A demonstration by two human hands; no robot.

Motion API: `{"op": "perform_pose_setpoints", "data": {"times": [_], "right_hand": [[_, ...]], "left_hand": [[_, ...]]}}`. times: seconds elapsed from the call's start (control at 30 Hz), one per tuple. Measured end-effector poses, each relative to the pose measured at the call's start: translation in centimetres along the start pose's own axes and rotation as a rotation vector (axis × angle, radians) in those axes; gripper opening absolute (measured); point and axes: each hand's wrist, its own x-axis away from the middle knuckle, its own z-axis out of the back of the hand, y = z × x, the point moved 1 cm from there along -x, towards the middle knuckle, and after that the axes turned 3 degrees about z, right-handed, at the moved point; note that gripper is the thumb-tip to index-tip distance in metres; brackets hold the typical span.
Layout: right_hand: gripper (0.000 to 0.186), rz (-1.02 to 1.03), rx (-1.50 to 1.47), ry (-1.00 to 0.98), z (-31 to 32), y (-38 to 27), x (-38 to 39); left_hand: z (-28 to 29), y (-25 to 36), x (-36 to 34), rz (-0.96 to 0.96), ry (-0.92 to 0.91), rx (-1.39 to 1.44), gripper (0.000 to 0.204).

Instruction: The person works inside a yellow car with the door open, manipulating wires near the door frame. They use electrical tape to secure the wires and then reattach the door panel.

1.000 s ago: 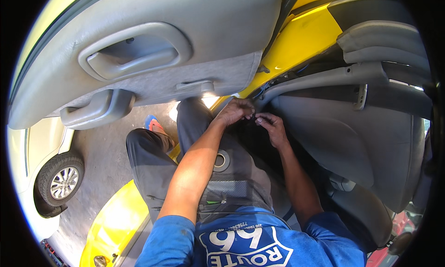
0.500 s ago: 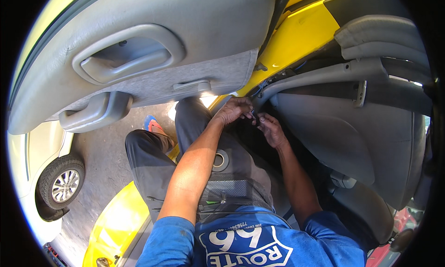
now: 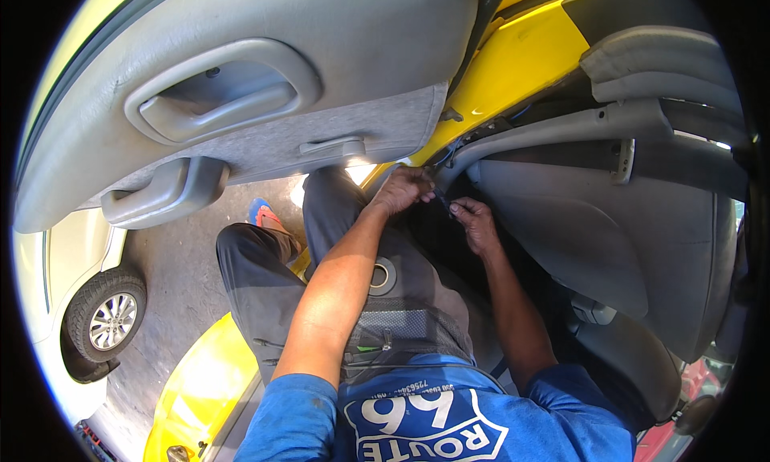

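Both my hands meet in front of me, beside the lower trim of the opened car's dash. My left hand is closed, its fingertips pinching one end of a short, thin dark strip. On the strip's other end, the thumb and fingers of my right hand are pressed together. Whether the strip is tape or wire is too small to tell. A dark roll of tape with a pale core rests on my lap. Just beyond my left hand, thin wires show at the yellow door frame.
A grey door panel with a pull handle spans the upper left. Grey trim rises on the right, above a dark recess. Yellow bodywork runs between them. Another car's wheel stands at the left on the floor.
My right hand has drawn slightly away from the left, down and to the right. More of the dark strip now shows between them. The left hand has barely moved.
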Motion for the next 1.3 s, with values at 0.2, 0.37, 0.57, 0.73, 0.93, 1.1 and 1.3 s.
{"op": "perform_pose_setpoints", "data": {"times": [0.2, 0.37, 0.57, 0.73, 0.93, 1.1, 1.3], "right_hand": [[0.014, 0.037, 0.023, 0.094, 0.6, -0.4, -0.9], [0.017, 0.196, 0.275, 0.213, -0.7, -1.0, -2.0], [0.020, 0.276, 0.539, 0.398, -2.6, -0.9, -3.1], [0.023, 0.286, 0.635, 0.403, -2.8, -1.4, -3.9], [0.023, 0.219, 0.557, 0.338, -2.6, -2.5, -4.4], [0.021, 0.244, 0.659, 0.344, -2.6, -3.1, -4.5], [0.019, 0.232, 0.708, 0.332, -2.4, -3.2, -4.4]], "left_hand": [[0.4, -0.2, -0.6, 0.076, 0.118, 0.305, 0.027], [-0.4, -1.1, -1.2, -0.127, 0.352, -0.163, 0.036], [-0.8, -2.4, -2.9, -0.206, 0.452, -0.336, 0.038], [-1.3, -2.1, -4.0, -0.025, 0.311, -0.007, 0.038], [-2.1, -2.3, -5.0, 0.057, 0.198, 0.396, 0.030], [-1.7, -2.9, -5.4, 0.070, 0.245, 0.366, 0.022], [-1.9, -2.5, -4.8, 0.058, 0.178, 0.530, 0.018]]}}
